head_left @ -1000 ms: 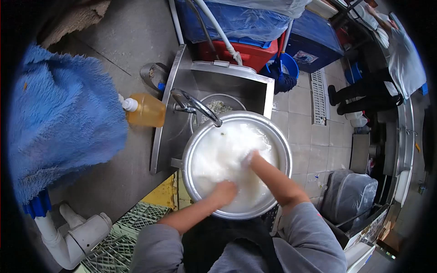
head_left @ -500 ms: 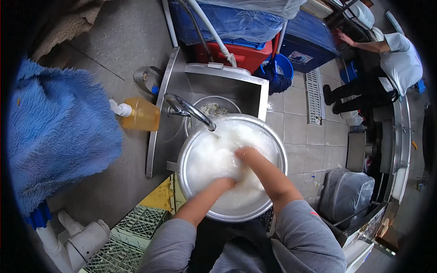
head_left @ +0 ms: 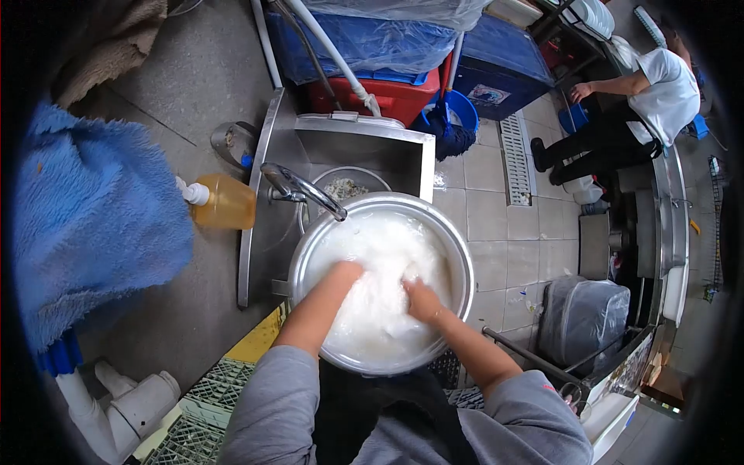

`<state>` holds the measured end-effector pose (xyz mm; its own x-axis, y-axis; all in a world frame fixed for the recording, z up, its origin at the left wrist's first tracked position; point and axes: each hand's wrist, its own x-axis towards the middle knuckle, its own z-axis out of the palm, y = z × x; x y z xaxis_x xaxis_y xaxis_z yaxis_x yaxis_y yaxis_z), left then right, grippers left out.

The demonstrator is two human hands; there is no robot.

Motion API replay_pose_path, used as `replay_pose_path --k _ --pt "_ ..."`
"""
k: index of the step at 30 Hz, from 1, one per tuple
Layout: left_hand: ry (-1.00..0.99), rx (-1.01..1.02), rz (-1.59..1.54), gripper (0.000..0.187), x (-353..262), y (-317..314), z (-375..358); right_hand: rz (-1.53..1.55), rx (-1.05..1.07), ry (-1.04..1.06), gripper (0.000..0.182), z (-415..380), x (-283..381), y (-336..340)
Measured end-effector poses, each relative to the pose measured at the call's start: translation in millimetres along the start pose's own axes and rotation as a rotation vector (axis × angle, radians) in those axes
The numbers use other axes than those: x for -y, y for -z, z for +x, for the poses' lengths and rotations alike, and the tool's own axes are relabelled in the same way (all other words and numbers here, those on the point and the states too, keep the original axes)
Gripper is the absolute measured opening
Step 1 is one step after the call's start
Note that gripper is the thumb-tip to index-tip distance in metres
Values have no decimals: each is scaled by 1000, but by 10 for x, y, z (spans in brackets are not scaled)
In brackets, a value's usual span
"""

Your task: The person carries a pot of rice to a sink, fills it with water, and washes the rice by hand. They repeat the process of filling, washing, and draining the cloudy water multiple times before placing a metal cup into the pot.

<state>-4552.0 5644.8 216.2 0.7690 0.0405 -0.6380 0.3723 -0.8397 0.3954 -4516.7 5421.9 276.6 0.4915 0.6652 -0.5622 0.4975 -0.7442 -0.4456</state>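
A wide round metal pot (head_left: 466, 298) holds cloudy white water (head_left: 380, 240) with pale swirls on its surface. My left hand (head_left: 349, 273) is sunk into the water on the left side, its fingers hidden. On the right side, my right hand (head_left: 423, 301) dips in at the fingers, which the water and blur cover. Whether either hand grips anything under the surface cannot be made out. A curved chrome faucet (head_left: 314, 194) reaches over the pot's far left rim.
Behind the pot is a steel sink (head_left: 426, 167) with a strainer of food scraps (head_left: 343, 188). A yellow soap bottle (head_left: 225, 201) and blue towel (head_left: 116, 209) are on the left. A co-worker (head_left: 659, 93) stands at right, beyond a floor drain (head_left: 515, 159). Plastic crates (head_left: 225, 384) sit below.
My hands have moved apart: the left forward and left, deeper in the water, the right back toward me. The view has shifted slightly. The co-worker's arm has lowered.
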Motion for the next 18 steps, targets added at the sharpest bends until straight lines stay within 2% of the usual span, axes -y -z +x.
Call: replay_pose_path --k 2,3,6,7,10,11,14,15,17,18 --pt "14 41 43 33 36 130 -47 159 -95 35 53 -37 -38 -165" --pt "23 60 64 34 52 204 -79 126 -131 -14 41 -67 37 -205" --pt "8 164 234 36 -3 494 -213 67 105 -145 26 -199 493 -33" --pt "26 13 67 43 -44 582 -346 179 44 -49 27 -268 562 -73" --pt "104 -300 -17 43 -62 496 -719 -214 114 368 30 -372 719 -251" --pt "88 -439 -47 38 61 267 -700 -190 133 510 31 -436 757 -233" --pt "174 -53 -19 33 155 128 -831 -222 473 643 27 -109 310 -871" --pt "157 -16 29 31 135 105 -910 -21 383 518 26 -104 431 -679" --pt "122 62 124 27 32 32 -1076 375 202 257 37 71 638 -216" --pt "146 120 94 25 -16 -34 -1138 302 107 306 38 235 677 -123"
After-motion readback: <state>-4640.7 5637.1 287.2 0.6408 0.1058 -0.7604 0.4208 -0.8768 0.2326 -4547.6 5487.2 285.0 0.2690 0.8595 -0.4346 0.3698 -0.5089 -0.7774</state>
